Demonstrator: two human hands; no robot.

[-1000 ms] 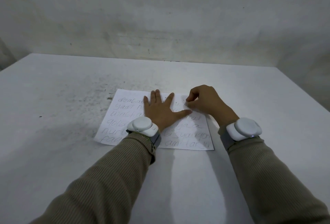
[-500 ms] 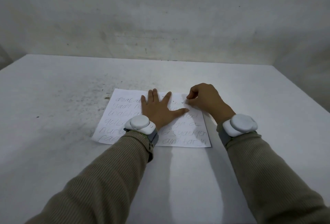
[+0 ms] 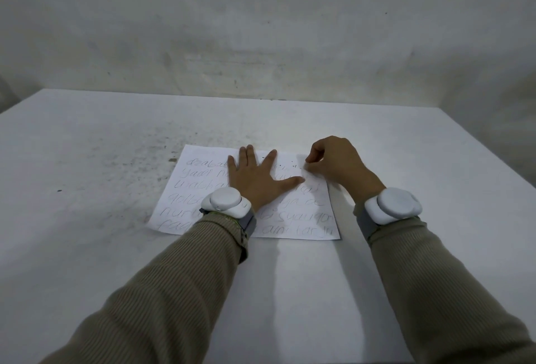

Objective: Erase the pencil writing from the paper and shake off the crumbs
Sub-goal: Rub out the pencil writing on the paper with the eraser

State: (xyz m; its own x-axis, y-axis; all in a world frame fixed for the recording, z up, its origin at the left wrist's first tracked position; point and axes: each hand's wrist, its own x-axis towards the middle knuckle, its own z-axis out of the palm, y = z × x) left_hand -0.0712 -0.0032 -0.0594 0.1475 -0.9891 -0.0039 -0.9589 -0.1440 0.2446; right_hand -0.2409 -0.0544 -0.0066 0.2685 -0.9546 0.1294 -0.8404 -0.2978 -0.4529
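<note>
Both forearms enter from the near edge of the table (image 3: pixel 290 291), each in a ribbed olive-brown sleeve: left sleeve (image 3: pixel 179 285), right sleeve (image 3: pixel 435 291). Each wrist carries a white rounded device on a grey strap, the left device (image 3: pixel 224 202) and the right device (image 3: pixel 393 205).

The paper (image 3: pixel 185 198) lies flat about midway between the table's left and right edges, well short of the far edge, its near edge roughly square to the person. Rows of pencil writing (image 3: pixel 293 216) cover the sheet from near edge to far edge (the wording is not legible). The left wrist and sleeve cover part of the near rows.

The left hand (image 3: pixel 256 181) lies palm down on the middle of the sheet, fingers straight and spread, thumb pointing towards the right hand.

The right hand (image 3: pixel 336 163) sits over the sheet's far right corner, fingers curled, thumb and forefinger tips drawn together against the paper. Whether they pinch anything cannot be told.

Dark crumbs (image 3: pixel 293 164) are scattered on the paper between the two hands.

Grey specks and smudges (image 3: pixel 139 157) mark the table left of the sheet. Beyond the far edge stands a stained grey wall (image 3: pixel 261 30).
</note>
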